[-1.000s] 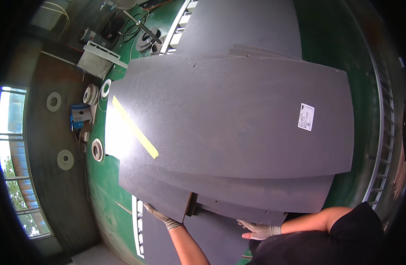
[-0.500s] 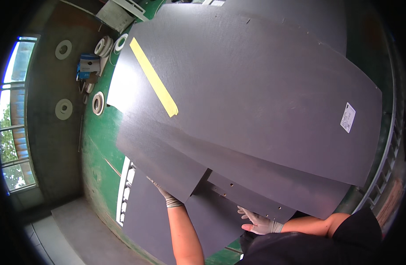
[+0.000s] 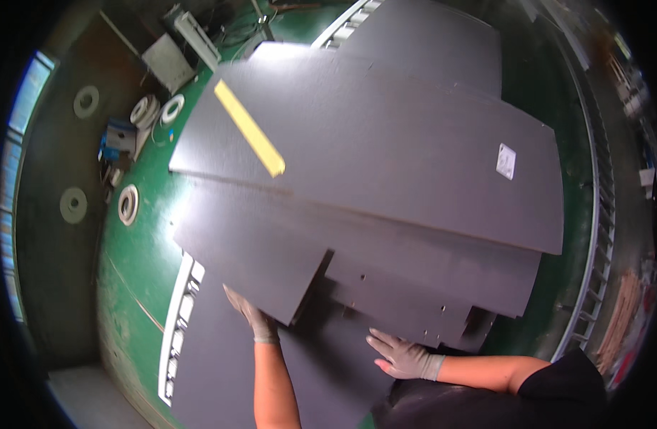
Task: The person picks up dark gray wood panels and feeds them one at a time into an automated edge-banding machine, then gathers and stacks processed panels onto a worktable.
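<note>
Your right hand (image 3: pixel 403 360) is nearest: fingers spread, nothing visibly held, beside or on the lower board (image 3: pixel 217 361); contact unclear. Just farther, left: your left hand (image 3: pixel 251 314) at the near edge of the left board (image 3: pixel 250 239); cannot tell whether it grips. Beyond: big board (image 3: pixel 400 143), yellow tape (image 3: pixel 250 129). Step, judged: handling the left board's edge. Moving it calls for firm two-handed support.
</note>
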Available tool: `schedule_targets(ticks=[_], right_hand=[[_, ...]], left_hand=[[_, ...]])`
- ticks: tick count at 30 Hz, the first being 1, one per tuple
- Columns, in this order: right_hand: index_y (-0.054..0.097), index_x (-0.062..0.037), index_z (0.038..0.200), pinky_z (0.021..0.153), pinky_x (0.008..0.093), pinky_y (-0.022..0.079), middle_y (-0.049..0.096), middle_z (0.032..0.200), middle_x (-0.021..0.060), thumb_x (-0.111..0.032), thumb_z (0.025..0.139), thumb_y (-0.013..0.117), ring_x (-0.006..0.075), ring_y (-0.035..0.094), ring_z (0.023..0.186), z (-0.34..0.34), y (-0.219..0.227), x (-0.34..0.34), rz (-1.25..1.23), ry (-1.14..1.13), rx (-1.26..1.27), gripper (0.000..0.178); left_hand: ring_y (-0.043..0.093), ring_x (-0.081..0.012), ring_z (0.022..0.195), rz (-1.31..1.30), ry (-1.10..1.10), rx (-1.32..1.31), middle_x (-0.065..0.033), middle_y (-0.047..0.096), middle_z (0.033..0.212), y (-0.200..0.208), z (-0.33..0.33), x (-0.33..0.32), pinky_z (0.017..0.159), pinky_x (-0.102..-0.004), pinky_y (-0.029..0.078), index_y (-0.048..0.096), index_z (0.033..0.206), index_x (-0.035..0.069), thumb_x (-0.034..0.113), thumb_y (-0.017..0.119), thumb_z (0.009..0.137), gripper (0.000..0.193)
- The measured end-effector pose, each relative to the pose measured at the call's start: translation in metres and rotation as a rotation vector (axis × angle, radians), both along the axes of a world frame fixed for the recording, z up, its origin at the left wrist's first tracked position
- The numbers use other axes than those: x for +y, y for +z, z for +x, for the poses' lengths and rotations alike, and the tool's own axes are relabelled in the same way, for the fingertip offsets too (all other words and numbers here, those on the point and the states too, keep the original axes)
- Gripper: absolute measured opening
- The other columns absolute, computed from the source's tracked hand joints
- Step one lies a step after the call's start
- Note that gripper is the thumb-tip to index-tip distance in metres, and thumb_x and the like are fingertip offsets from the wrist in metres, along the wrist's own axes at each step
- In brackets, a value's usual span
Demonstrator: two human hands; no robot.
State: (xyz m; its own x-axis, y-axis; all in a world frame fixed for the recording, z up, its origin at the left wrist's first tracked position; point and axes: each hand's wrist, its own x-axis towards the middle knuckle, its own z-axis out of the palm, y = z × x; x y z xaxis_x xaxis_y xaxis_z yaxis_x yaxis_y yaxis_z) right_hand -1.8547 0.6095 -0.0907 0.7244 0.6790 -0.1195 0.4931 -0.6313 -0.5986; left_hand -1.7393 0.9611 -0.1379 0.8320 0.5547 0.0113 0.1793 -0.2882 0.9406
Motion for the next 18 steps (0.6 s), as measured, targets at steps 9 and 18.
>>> schedule_targets(ticks=[9, 18], right_hand=[[0.054, -0.0062, 0.136, 0.113, 0.0504, 0.030, 0.045, 0.146, 0.0116, -0.032, 0.083, 0.070, 0.0330, 0.041, 0.135, 0.017, -0.007, 0.009, 0.179, -0.034, 0.020, 0.060], [0.049, -0.0020, 0.140, 0.113, 0.0452, 0.033, 0.046, 0.146, 0.0149, -0.026, 0.084, 0.071, 0.0341, 0.041, 0.137, 0.032, 0.000, 0.001, 0.302, 0.018, 0.182, 0.065]], left_hand=[[0.045, -0.0306, 0.132, -0.697, -0.021, -0.178, -0.0181, 0.039, 0.148, -0.029, -0.018, 0.014, 0.108, -0.0443, 0.042, 0.026, 0.151, 0.002, 0.043, 0.043, 0.103, 0.066], [0.052, -0.0294, 0.123, -0.779, -0.166, -0.116, -0.0171, 0.045, 0.142, -0.055, 0.003, -0.009, 0.103, -0.0434, 0.046, 0.035, 0.144, -0.001, 0.035, 0.049, 0.100, 0.059]])
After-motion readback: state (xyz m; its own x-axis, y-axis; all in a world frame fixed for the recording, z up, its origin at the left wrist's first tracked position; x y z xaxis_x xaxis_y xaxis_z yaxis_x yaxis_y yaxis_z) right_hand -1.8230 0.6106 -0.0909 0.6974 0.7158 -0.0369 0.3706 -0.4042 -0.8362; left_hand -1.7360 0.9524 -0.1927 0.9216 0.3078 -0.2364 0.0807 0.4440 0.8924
